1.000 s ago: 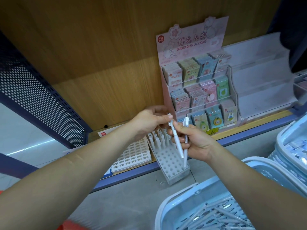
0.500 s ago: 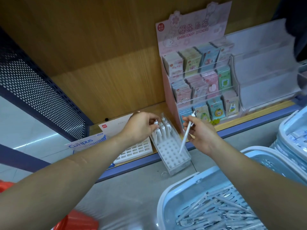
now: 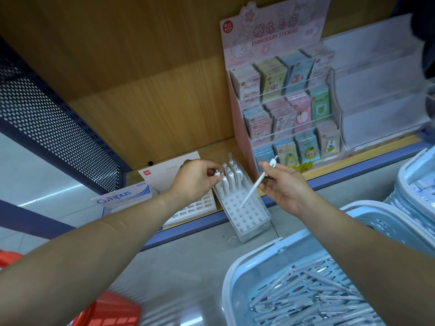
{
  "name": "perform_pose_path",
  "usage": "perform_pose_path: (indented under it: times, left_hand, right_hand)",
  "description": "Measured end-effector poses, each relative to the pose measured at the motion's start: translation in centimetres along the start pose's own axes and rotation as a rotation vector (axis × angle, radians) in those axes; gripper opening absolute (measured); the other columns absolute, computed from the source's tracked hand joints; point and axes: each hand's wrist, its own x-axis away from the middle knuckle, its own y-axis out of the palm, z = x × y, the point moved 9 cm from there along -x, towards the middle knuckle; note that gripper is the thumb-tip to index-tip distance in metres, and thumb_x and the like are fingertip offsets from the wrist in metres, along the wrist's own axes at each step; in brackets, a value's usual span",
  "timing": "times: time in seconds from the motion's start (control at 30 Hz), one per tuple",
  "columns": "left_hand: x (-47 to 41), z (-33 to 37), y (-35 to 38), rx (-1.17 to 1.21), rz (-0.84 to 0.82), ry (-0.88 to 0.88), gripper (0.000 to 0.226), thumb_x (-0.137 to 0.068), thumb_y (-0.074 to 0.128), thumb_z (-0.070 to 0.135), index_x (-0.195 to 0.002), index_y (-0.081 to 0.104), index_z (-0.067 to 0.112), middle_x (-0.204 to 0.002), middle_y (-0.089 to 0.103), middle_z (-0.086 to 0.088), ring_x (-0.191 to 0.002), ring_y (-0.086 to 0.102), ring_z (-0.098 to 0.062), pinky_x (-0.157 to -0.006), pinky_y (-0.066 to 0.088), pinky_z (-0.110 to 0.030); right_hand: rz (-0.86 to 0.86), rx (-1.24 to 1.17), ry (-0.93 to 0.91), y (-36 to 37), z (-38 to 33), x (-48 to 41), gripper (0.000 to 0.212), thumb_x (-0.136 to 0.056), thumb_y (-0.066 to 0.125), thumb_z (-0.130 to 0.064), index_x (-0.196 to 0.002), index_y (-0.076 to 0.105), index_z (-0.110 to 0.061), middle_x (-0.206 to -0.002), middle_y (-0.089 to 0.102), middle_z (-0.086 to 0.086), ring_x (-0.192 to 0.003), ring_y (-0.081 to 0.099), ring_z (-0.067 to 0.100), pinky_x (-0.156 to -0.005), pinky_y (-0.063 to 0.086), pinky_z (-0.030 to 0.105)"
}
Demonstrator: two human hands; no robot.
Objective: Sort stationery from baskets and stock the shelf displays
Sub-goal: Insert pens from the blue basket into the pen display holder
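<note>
Bare left forearm [image 3: 94,245], faint crease line across; bare right forearm [image 3: 348,250]; left hand [image 3: 195,178], right hand [image 3: 286,185] bare.

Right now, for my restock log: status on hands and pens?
Left hand pinches racked pen. Right hand holds loose pen, tip over pen rack. Empty holes unblocked.

I am in a stationery shop: my wood-backed shelf [image 3: 141,102] carries a pink "Embroidery Stickers" display stand [image 3: 270,27] far right, Campus notebooks [image 3: 122,196] left, and a blue basket [image 3: 237,274] of pens [image 3: 306,292] sits near right.
</note>
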Motion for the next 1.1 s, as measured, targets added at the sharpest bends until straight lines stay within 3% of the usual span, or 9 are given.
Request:
perform_pose_path:
  times: [0.23,0.37,0.57,0.67,0.73,0.83,0.9,0.97,1.1]
  left_hand:
    - [0.0,1.1,0.9,-0.230,-0.044,0.205,0.021,-0.096,0.059,0.027,-0.107,0.074,0.018,-0.103,0.064,-0.002,-0.099,0.056,-0.019,-0.086,0.045,-0.034]
    - [-0.2,1.0,1.3,-0.281,-0.067,0.149,0.018,-0.090,0.066,0.021,-0.108,0.070,0.017,-0.101,0.069,0.001,-0.095,0.061,-0.018,-0.083,0.048,-0.029]
    - [-0.4,2.2,2.5,-0.479,-0.080,0.202,0.030,-0.088,0.061,0.012,-0.118,0.057,0.016,-0.096,0.066,-0.006,-0.093,0.061,-0.029,-0.078,0.050,-0.036]
    - [-0.8,2.3,2.7,-0.517,-0.108,0.192,0.030,-0.084,0.061,0.011,-0.113,0.057,0.018,-0.095,0.067,-0.005,-0.092,0.062,-0.029,-0.073,0.051,-0.035]
    - [-1.0,2.4,2.1,-0.499,-0.124,0.163,0.023,-0.086,0.058,0.017,-0.110,0.060,0.020,-0.092,0.069,-0.003,-0.089,0.063,-0.027,-0.069,0.050,-0.031]
    - [-1.3,3.9,-0.5,-0.376,-0.019,0.146,0.020,-0.092,0.051,0.029,-0.097,0.069,0.020,-0.085,0.071,0.002,-0.082,0.065,-0.021,-0.068,0.051,-0.030]
    - [-1.6,5.1,-1.8,-0.125,0.005,0.098,0.021,-0.096,0.054,0.032,-0.096,0.071,0.020,-0.083,0.069,0.010,-0.076,0.062,-0.009,-0.068,0.047,-0.025]
    - [-2.0,6.3,-1.4,0.145,-0.073,0.065,0.015,-0.094,0.062,0.033,-0.098,0.071,0.023,-0.080,0.065,0.017,-0.071,0.058,0.002,-0.070,0.047,-0.023]
    - [-2.1,7.2,-0.4,0.247,-0.132,0.043,0.006,-0.086,0.073,0.024,-0.087,0.071,0.018,-0.067,0.064,0.008,-0.059,0.061,-0.007,-0.067,0.056,-0.034]
  right_hand:
    - [-0.026,0.001,-0.021,0.0,0.0,-0.1,0.013,-0.090,0.065,-0.007,-0.101,0.071,-0.008,-0.086,0.065,0.003,-0.082,0.062,0.017,-0.077,0.058,0.029]
    - [0.005,0.014,-0.041,-0.3,-0.2,-0.2,0.012,-0.088,0.067,-0.002,-0.093,0.070,-0.013,-0.088,0.066,0.005,-0.078,0.064,0.017,-0.068,0.059,0.026]
    - [0.029,-0.010,-0.037,-0.6,-0.1,-0.4,0.040,-0.083,0.072,0.000,-0.119,0.061,-0.013,-0.097,0.068,0.009,-0.070,0.067,0.015,-0.060,0.052,0.023]
    - [-0.006,0.014,-0.065,0.1,-0.5,0.2,0.033,-0.082,0.072,0.002,-0.109,0.062,-0.014,-0.088,0.069,0.008,-0.064,0.065,0.012,-0.060,0.049,0.024]
    - [-0.035,0.082,-0.118,0.8,-1.2,0.6,0.032,-0.079,0.075,0.001,-0.103,0.062,-0.016,-0.081,0.069,0.008,-0.058,0.061,0.011,-0.062,0.046,0.026]
    - [-0.088,0.215,-0.204,2.1,-2.6,1.1,0.031,-0.076,0.078,0.000,-0.097,0.061,-0.015,-0.074,0.068,0.005,-0.059,0.060,0.011,-0.064,0.046,0.027]
    - [-0.132,0.296,-0.246,3.2,-3.3,1.3,0.033,-0.074,0.080,-0.001,-0.096,0.059,-0.014,-0.075,0.068,0.008,-0.061,0.062,0.012,-0.063,0.045,0.026]
    - [-0.177,0.375,-0.275,4.1,-3.6,1.5,0.036,-0.073,0.082,-0.003,-0.096,0.056,-0.014,-0.076,0.065,0.010,-0.061,0.061,0.011,-0.061,0.043,0.025]
    - [-0.239,0.458,-0.307,5.1,-3.3,1.7,0.042,-0.073,0.082,-0.002,-0.099,0.051,-0.013,-0.065,0.054,0.004,-0.070,0.056,0.018,-0.075,0.047,0.033]
